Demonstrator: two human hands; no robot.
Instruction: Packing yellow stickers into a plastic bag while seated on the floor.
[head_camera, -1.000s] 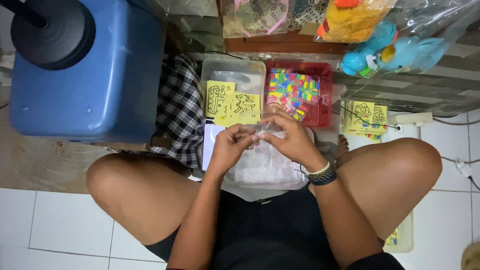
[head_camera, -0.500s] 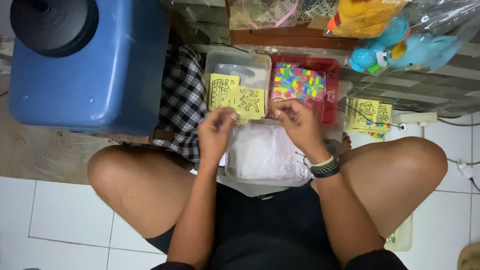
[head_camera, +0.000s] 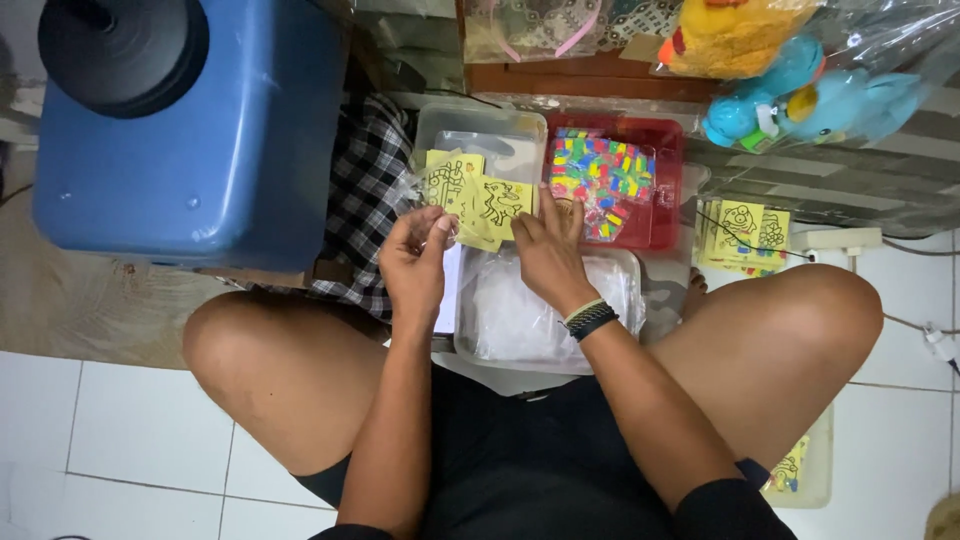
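This looks like a home doing double duty as a small craft or toy-packing corner. We're down on a white tiled floor (head_camera: 120, 430), no worktop at all, the person sitting cross-legged. A big blue plastic drum (head_camera: 190, 140) stands close by, with a checked cloth (head_camera: 365, 190) beside it. Plastic tubs sit in a cluster: a clear tub (head_camera: 480, 125) and a red tub (head_camera: 665, 190) of bright coloured pieces. Bagged plush toys (head_camera: 800, 70) are piled against a wooden ledge.

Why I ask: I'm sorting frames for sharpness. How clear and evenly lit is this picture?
Head view: even, soft light; left hand and yellow cards fairly sharp; glare on the plastic wrap over the blue toy; corners look bent by the lens.
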